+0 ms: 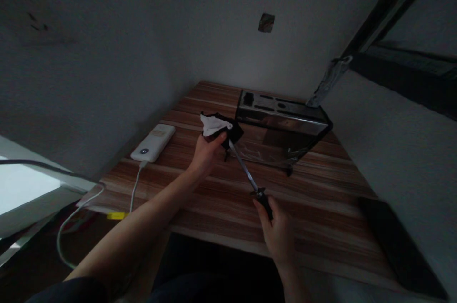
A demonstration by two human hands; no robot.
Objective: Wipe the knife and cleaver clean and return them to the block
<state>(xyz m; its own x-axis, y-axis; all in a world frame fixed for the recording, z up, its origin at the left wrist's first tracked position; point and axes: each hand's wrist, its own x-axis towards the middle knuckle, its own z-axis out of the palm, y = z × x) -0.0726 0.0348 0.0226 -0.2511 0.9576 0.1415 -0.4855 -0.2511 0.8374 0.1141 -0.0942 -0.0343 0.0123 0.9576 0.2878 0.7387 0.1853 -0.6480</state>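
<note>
In my right hand is the black handle of a honing steel, a thin metal rod with a small guard. The rod slants up and left across the table. My left hand is closed around a black and white cloth, bunched at the rod's far end. Whether the cloth wraps fully around the tip I cannot tell. Just beyond my hands stands a knife block with a dark slotted metal top and a see-through front. A pale knife-like handle sticks up from its right end.
The wood-grain table meets grey walls at the back and sides. A white power bank with a white cable lies at the left. By the table's left edge is a yellow tag. A long black object lies at the right.
</note>
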